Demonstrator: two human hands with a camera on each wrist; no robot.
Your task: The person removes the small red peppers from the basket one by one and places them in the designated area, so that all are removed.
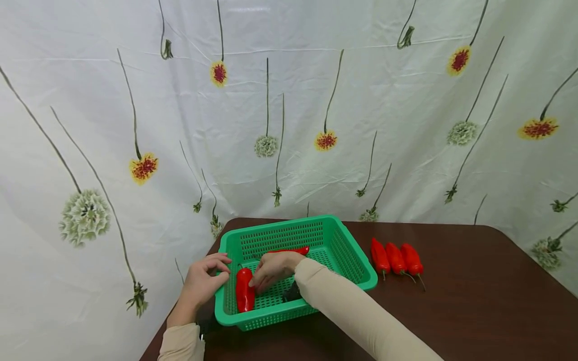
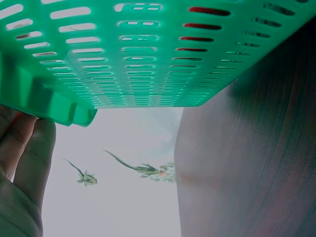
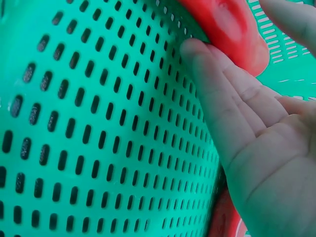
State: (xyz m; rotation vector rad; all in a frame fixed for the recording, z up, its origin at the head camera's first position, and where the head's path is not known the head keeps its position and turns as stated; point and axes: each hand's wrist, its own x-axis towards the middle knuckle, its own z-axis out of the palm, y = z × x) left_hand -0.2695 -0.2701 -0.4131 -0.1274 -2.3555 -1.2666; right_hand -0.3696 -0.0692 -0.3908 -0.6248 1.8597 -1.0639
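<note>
In the head view my right hand [image 1: 273, 271] reaches down into a green perforated plastic basket [image 1: 295, 305]. Beside its fingertips a red pepper [image 1: 245, 291] lies along the basket's left side, stem toward the far wall. The right wrist view shows straight fingers [image 3: 217, 91] against the basket floor, touching or nearly touching that red pepper [image 3: 229, 29], with the thumb apart. My left hand [image 1: 205, 281] holds the basket's left rim, thumb and fingers bent at it. From below, in the left wrist view, its fingers [image 2: 34, 158] meet the rim.
Another red pepper [image 1: 291, 250] lies near the basket's far wall, partly hidden by my right hand. Right of the basket, three red peppers [image 1: 396, 258] lie in a row on the dark brown table [image 1: 474, 286]. Behind the table hangs a white flowered cloth [image 1: 298, 115].
</note>
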